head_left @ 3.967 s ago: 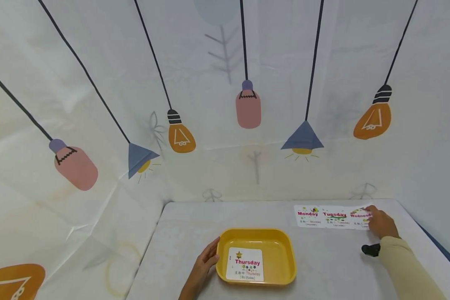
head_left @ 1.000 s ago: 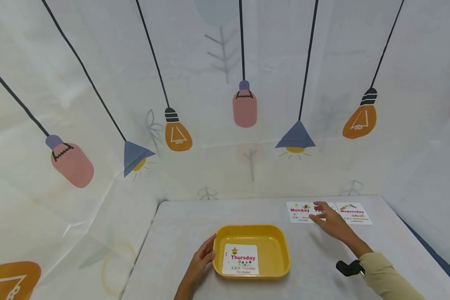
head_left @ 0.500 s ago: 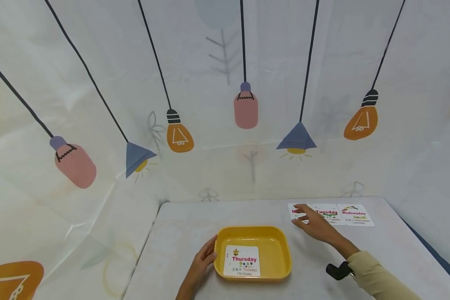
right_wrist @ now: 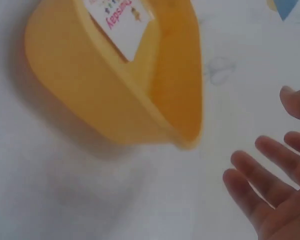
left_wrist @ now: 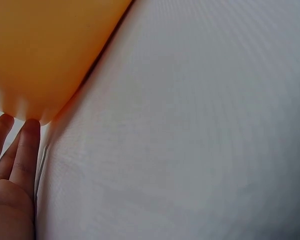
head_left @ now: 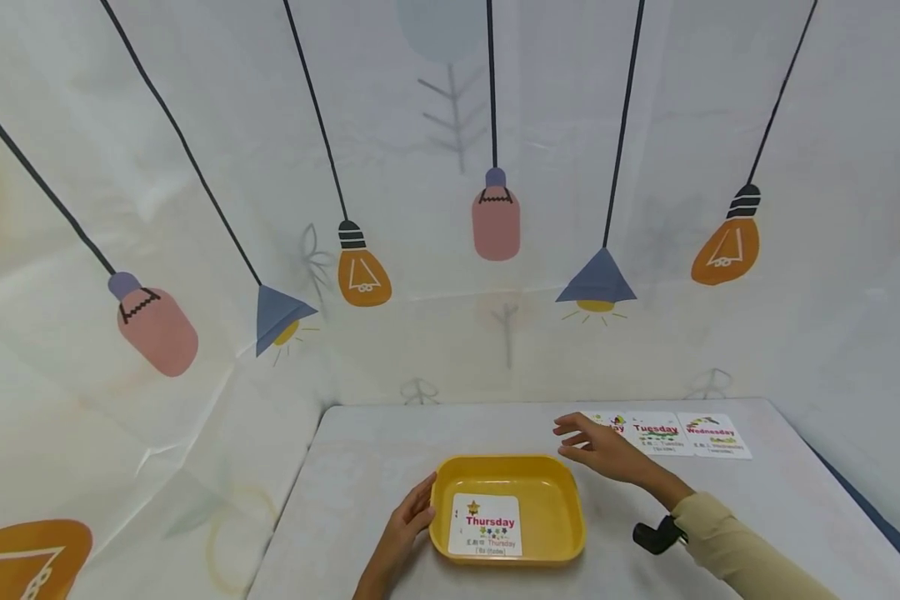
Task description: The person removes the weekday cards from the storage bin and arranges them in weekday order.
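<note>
A yellow plastic tray (head_left: 551, 518) stands on the white table, with a Thursday card (head_left: 484, 525) lying at the left of its floor. My left hand (head_left: 405, 525) rests against the tray's left side; in the left wrist view its extended fingertips (left_wrist: 31, 131) touch the tray wall (left_wrist: 50, 55). Empty, my right hand (head_left: 603, 450) hovers beyond the tray's far right corner, fingers spread and relaxed. It hides much of the Monday card (head_left: 617, 422). Beside that card lie the Tuesday card (head_left: 656, 432) and the Wednesday card (head_left: 715, 436), edge to edge in a row.
A pale curtain (head_left: 420, 350) printed with hanging lamps surrounds the table (head_left: 375, 450) at the back and sides. Something black (head_left: 656, 537) is strapped at my right wrist, by the beige sleeve (head_left: 735, 546).
My right hand, at the Wednesday card four seconds ago, has left it and passed leftward over the Tuesday and Monday cards toward the tray. The left hand stays at the tray.
</note>
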Tool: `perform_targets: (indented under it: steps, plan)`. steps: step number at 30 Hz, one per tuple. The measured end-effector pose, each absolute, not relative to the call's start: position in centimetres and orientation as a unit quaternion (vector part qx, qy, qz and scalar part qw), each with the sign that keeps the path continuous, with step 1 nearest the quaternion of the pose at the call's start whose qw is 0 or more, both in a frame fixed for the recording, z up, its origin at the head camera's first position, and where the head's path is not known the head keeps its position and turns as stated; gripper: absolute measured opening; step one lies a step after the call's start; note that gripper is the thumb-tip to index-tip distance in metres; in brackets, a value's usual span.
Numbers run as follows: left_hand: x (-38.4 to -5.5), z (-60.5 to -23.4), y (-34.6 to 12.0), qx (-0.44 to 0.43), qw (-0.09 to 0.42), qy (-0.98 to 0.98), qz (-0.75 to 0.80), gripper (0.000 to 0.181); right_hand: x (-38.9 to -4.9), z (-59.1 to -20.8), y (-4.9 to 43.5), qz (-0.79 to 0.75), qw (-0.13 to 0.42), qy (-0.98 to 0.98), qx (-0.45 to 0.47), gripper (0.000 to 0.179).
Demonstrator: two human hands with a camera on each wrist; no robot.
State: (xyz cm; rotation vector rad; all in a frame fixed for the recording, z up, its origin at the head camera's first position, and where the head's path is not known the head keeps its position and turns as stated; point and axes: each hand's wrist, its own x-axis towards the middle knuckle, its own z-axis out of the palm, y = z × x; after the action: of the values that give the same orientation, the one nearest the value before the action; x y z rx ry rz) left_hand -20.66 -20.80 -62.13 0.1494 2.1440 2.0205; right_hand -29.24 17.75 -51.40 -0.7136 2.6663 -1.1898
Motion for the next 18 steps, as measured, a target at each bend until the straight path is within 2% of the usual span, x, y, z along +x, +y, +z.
perform_targets:
  steps: [8, 18]
  plan:
    - [-20.5, -62.0, -20.9, 0.057, 0.098, 0.717, 0.688, 0.060, -29.9, -51.4, 15.3, -0.407, 0.110, 0.860, -0.288, 0.039]
    - [-20.5, -62.1, -20.8, 0.056, 0.088, 0.734, 0.671, 0.058, -30.8, -52.7, 12.5, -0.442, 0.131, 0.821, -0.337, 0.031]
